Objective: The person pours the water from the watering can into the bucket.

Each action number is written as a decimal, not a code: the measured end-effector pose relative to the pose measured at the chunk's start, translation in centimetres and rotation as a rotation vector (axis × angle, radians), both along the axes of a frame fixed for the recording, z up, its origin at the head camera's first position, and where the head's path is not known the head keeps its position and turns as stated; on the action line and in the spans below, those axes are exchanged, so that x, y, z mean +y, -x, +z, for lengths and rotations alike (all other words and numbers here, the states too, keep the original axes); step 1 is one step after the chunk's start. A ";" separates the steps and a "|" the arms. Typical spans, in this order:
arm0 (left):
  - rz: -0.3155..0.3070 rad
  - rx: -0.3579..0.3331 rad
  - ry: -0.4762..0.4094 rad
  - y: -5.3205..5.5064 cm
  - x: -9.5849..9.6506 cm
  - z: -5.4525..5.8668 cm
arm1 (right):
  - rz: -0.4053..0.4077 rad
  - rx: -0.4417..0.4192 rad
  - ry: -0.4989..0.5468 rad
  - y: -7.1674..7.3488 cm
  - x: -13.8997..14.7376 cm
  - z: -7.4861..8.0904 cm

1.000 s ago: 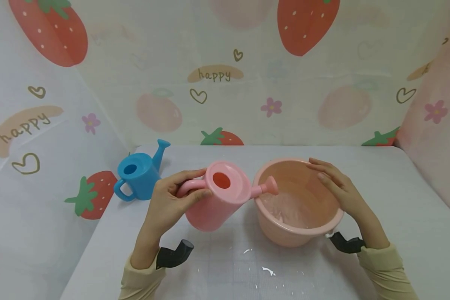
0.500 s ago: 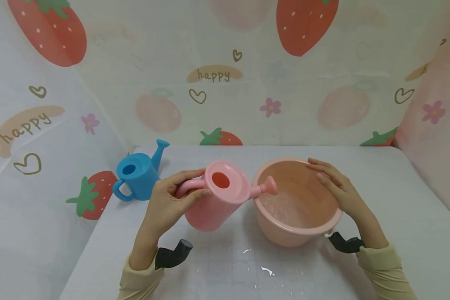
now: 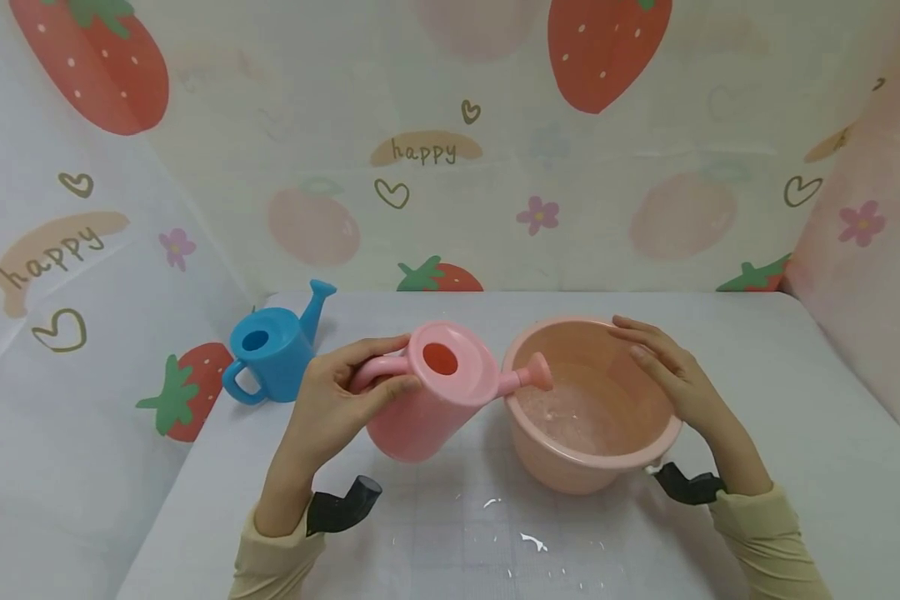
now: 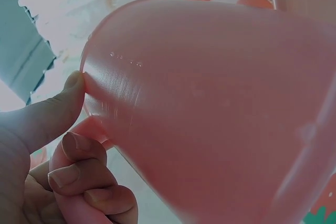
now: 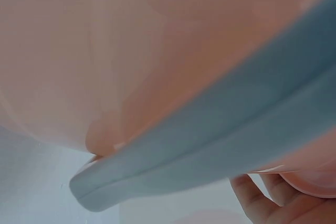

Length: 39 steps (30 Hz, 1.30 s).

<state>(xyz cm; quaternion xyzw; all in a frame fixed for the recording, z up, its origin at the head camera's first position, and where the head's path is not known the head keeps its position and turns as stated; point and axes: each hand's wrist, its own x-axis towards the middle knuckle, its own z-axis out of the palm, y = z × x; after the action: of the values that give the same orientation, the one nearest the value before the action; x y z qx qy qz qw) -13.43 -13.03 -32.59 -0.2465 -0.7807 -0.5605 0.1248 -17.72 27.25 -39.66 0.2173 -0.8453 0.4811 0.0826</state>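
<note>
My left hand [image 3: 337, 400] grips a pink watering can [image 3: 427, 417] by its handle. In the left wrist view, curled fingers [image 4: 84, 174] wrap the handle and the thumb presses the can's edge. The can leans right, its spout head over the near-left rim of a peach-pink bucket [image 3: 562, 475]. Shallow water [image 3: 573, 412] shows on the bucket's bottom. My right hand [image 3: 671, 375] rests on the bucket's right rim with fairly straight fingers, thumb on the inner side. The right wrist view shows a pale grey bail handle [image 5: 199, 140] across the bucket wall.
A blue watering can [image 3: 270, 354] stands at the back left of the white table [image 3: 780, 367]. Small water splashes [image 3: 532, 542] lie in front of the bucket. Printed cloth walls [image 3: 450, 208] close in the back and sides.
The disturbed water in the bucket has calmed. Both hands, the pink watering can and the bucket hold almost the same places; the whole view has shifted slightly left.
</note>
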 end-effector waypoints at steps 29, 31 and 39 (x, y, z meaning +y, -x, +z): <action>-0.005 0.003 0.027 0.1 0.1 0.3 | -0.008 0.000 0.008 -0.3 -0.2 0.2; -0.012 0.006 0.024 0.1 0.1 0.3 | -0.010 -0.001 0.008 -0.3 -0.3 0.3; -0.009 0.000 0.044 0.2 0.1 0.5 | -0.015 0.000 0.000 -0.2 -0.1 0.1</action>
<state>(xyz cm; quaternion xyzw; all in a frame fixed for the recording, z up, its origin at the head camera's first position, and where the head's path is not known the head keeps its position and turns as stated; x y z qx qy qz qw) -13.60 -12.96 -32.06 -0.2528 -0.7919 -0.5435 0.1167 -17.53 27.19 -39.55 0.2111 -0.8468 0.4805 0.0862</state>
